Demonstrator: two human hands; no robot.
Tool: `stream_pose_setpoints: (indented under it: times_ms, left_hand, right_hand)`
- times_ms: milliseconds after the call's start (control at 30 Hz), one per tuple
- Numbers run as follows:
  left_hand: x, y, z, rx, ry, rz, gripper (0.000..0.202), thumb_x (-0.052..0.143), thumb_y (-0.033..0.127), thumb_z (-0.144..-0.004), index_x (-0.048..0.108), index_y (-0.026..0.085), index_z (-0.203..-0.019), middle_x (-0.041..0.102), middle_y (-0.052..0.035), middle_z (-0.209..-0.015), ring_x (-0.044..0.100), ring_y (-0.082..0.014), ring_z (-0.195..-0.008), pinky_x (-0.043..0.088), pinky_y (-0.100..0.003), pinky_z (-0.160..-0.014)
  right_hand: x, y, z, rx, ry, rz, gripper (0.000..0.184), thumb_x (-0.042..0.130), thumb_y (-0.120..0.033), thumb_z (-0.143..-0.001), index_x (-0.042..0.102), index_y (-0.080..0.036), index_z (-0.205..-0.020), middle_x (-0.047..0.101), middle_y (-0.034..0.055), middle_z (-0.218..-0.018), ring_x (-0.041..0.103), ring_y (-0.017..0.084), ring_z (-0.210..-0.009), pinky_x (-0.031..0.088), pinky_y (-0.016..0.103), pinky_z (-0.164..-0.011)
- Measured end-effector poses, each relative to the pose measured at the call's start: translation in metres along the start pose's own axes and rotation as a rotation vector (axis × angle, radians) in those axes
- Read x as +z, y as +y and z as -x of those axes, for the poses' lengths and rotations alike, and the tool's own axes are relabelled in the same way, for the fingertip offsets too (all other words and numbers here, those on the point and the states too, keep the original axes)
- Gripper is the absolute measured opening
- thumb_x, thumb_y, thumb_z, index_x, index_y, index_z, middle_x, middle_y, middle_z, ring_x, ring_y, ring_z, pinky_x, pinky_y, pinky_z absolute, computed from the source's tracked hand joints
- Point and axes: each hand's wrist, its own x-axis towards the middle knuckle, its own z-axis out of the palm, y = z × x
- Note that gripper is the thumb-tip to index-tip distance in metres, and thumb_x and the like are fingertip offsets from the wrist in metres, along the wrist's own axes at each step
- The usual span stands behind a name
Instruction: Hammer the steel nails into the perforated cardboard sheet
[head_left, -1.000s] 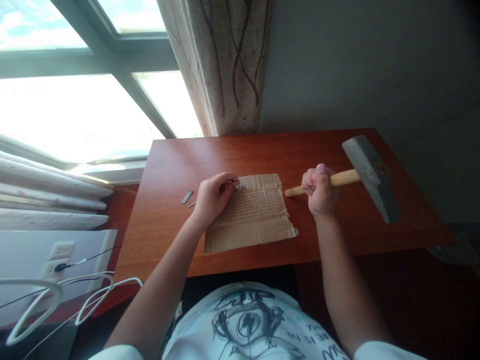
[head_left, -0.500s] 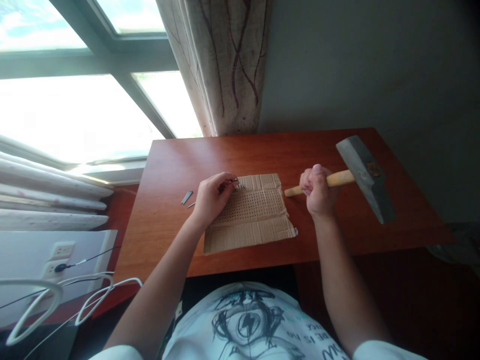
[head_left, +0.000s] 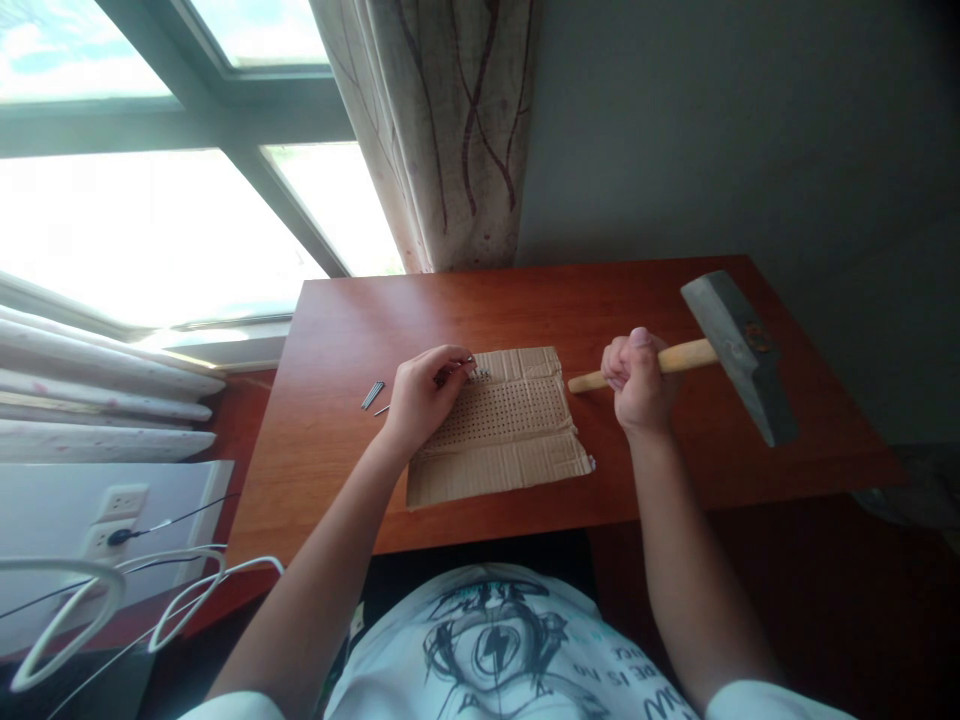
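Note:
My left hand (head_left: 431, 388) is closed in a pinch on a small nail (head_left: 472, 359) at the upper left of a cardboard sheet (head_left: 499, 470). Rows of small holes run across the middle of the sheet, and several nail heads (head_left: 484, 374) show just beside my fingertips. The nail's lower end is hidden. My right hand (head_left: 637, 380) is wrapped round the wooden handle of a hammer (head_left: 739, 345), raised to the right of the cardboard, its large grey metal head pointing away to the right.
Several loose nails (head_left: 373, 394) lie on the reddish wooden table (head_left: 337, 330) left of my left hand, with a single nail (head_left: 382, 410) close to my wrist. A window and curtain (head_left: 465, 130) stand behind. White cables (head_left: 187, 590) hang at the lower left.
The hammer's head has shifted slightly to the right in my right hand. My left hand has stayed at the same spot on the cardboard.

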Motion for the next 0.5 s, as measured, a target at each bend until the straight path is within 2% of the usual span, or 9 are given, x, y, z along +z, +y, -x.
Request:
stream_pose_setpoints:
  times_ms: [167, 500]
  left_hand:
    - [0.0004, 0.0, -0.0001, -0.002, 0.0, -0.007, 0.011, 0.064, 0.027, -0.09, 0.071, 0.019, -0.09, 0.075, -0.0037, -0.082, 0.07, -0.0151, -0.072, 0.053, -0.024, -0.062]
    - [0.0011, -0.0002, 0.0004, 0.012, 0.004, -0.024, 0.01, 0.064, 0.026, -0.09, 0.071, 0.02, -0.092, 0.076, -0.0039, -0.085, 0.071, -0.0155, -0.074, 0.054, -0.025, -0.065]
  right_hand:
    - [0.0, -0.0001, -0.0002, -0.026, -0.003, -0.047, 0.06, 0.055, -0.054, -0.097, 0.029, -0.023, -0.053, 0.024, -0.0066, -0.046, 0.025, 0.008, -0.039, 0.015, 0.027, -0.039]
    - [0.0005, -0.0027, 0.0001, -0.013, 0.001, -0.017, 0.061, 0.055, -0.057, -0.095, 0.029, -0.023, -0.053, 0.024, -0.0059, -0.047, 0.026, 0.009, -0.04, 0.016, 0.028, -0.04]
